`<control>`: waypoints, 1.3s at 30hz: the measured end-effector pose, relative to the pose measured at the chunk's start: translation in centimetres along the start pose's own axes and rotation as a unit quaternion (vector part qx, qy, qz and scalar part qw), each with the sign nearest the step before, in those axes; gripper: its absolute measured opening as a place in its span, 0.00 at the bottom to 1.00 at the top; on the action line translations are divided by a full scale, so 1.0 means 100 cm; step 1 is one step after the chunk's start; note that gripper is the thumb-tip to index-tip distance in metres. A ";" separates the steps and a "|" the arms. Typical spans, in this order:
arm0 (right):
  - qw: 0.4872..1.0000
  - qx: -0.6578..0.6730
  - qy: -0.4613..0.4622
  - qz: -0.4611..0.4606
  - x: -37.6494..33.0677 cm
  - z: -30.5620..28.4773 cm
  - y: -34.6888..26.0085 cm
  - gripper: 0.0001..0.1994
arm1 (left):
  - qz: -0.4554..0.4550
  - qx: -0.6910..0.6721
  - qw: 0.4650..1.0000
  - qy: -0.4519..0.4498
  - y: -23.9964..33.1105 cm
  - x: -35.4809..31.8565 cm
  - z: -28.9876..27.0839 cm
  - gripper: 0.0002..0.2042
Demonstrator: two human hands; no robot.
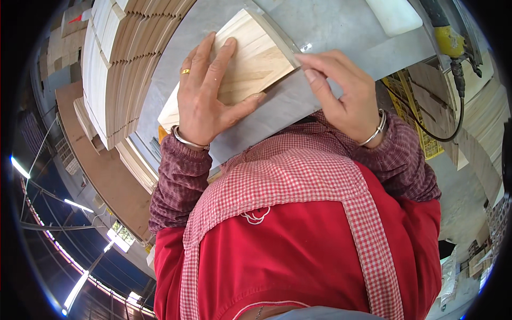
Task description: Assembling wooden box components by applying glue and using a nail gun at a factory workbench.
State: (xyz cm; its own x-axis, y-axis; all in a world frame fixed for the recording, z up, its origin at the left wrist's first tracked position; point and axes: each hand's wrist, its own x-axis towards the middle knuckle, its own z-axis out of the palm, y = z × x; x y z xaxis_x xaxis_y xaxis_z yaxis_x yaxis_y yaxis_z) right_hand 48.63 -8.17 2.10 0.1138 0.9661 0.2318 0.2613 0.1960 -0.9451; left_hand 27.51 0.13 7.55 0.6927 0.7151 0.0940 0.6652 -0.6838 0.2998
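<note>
**Pale flat wooden board [255,61] beneath the spread left hand [204,101]**

Fingers splayed, the left hand presses it against the smooth grey metal worktop [285,104]. The right hand [341,88] is half-curled at its corner—whether gripping anything, I cannot tell. Uneven left-hand pressure could let it slide—rough edges could splinter fingertips.

Grey table [336,26]: 1 | above table: left hand [202,101] 1, right hand [349,88] 1, silver bracelets [186,142] 2, gold ring [185,71] 1 | on table: pale board [256,53] 1 uppermost, layers beneath unclear; white slab [396,16] 1 | right of table: yellow-headed tool [449,41] 1 | left of table: tall board stack [120,80] 1
</note>
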 end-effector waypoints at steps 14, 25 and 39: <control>0.957 -0.238 0.084 -0.146 -0.005 0.021 -0.019 0.16 | 0.002 -0.026 0.998 0.056 -0.001 -0.007 0.013 0.39; 0.893 -0.433 0.122 0.011 0.051 -0.119 -0.018 0.15 | -0.011 -0.046 0.993 0.108 0.000 -0.008 0.010 0.36; 0.790 -0.588 -0.021 0.172 0.120 -0.196 0.047 0.24 | 0.058 -0.040 0.985 0.159 -0.023 -0.007 0.034 0.39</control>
State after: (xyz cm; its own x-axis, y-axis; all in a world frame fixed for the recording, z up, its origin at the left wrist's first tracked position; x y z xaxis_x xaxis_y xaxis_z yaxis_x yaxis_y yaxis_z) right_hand 70.04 1.04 4.96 0.3476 0.9374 -0.0234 0.9341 -0.3483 -0.0783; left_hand 26.42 0.72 3.53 0.6325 0.6506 0.4203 0.5537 -0.7592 0.3421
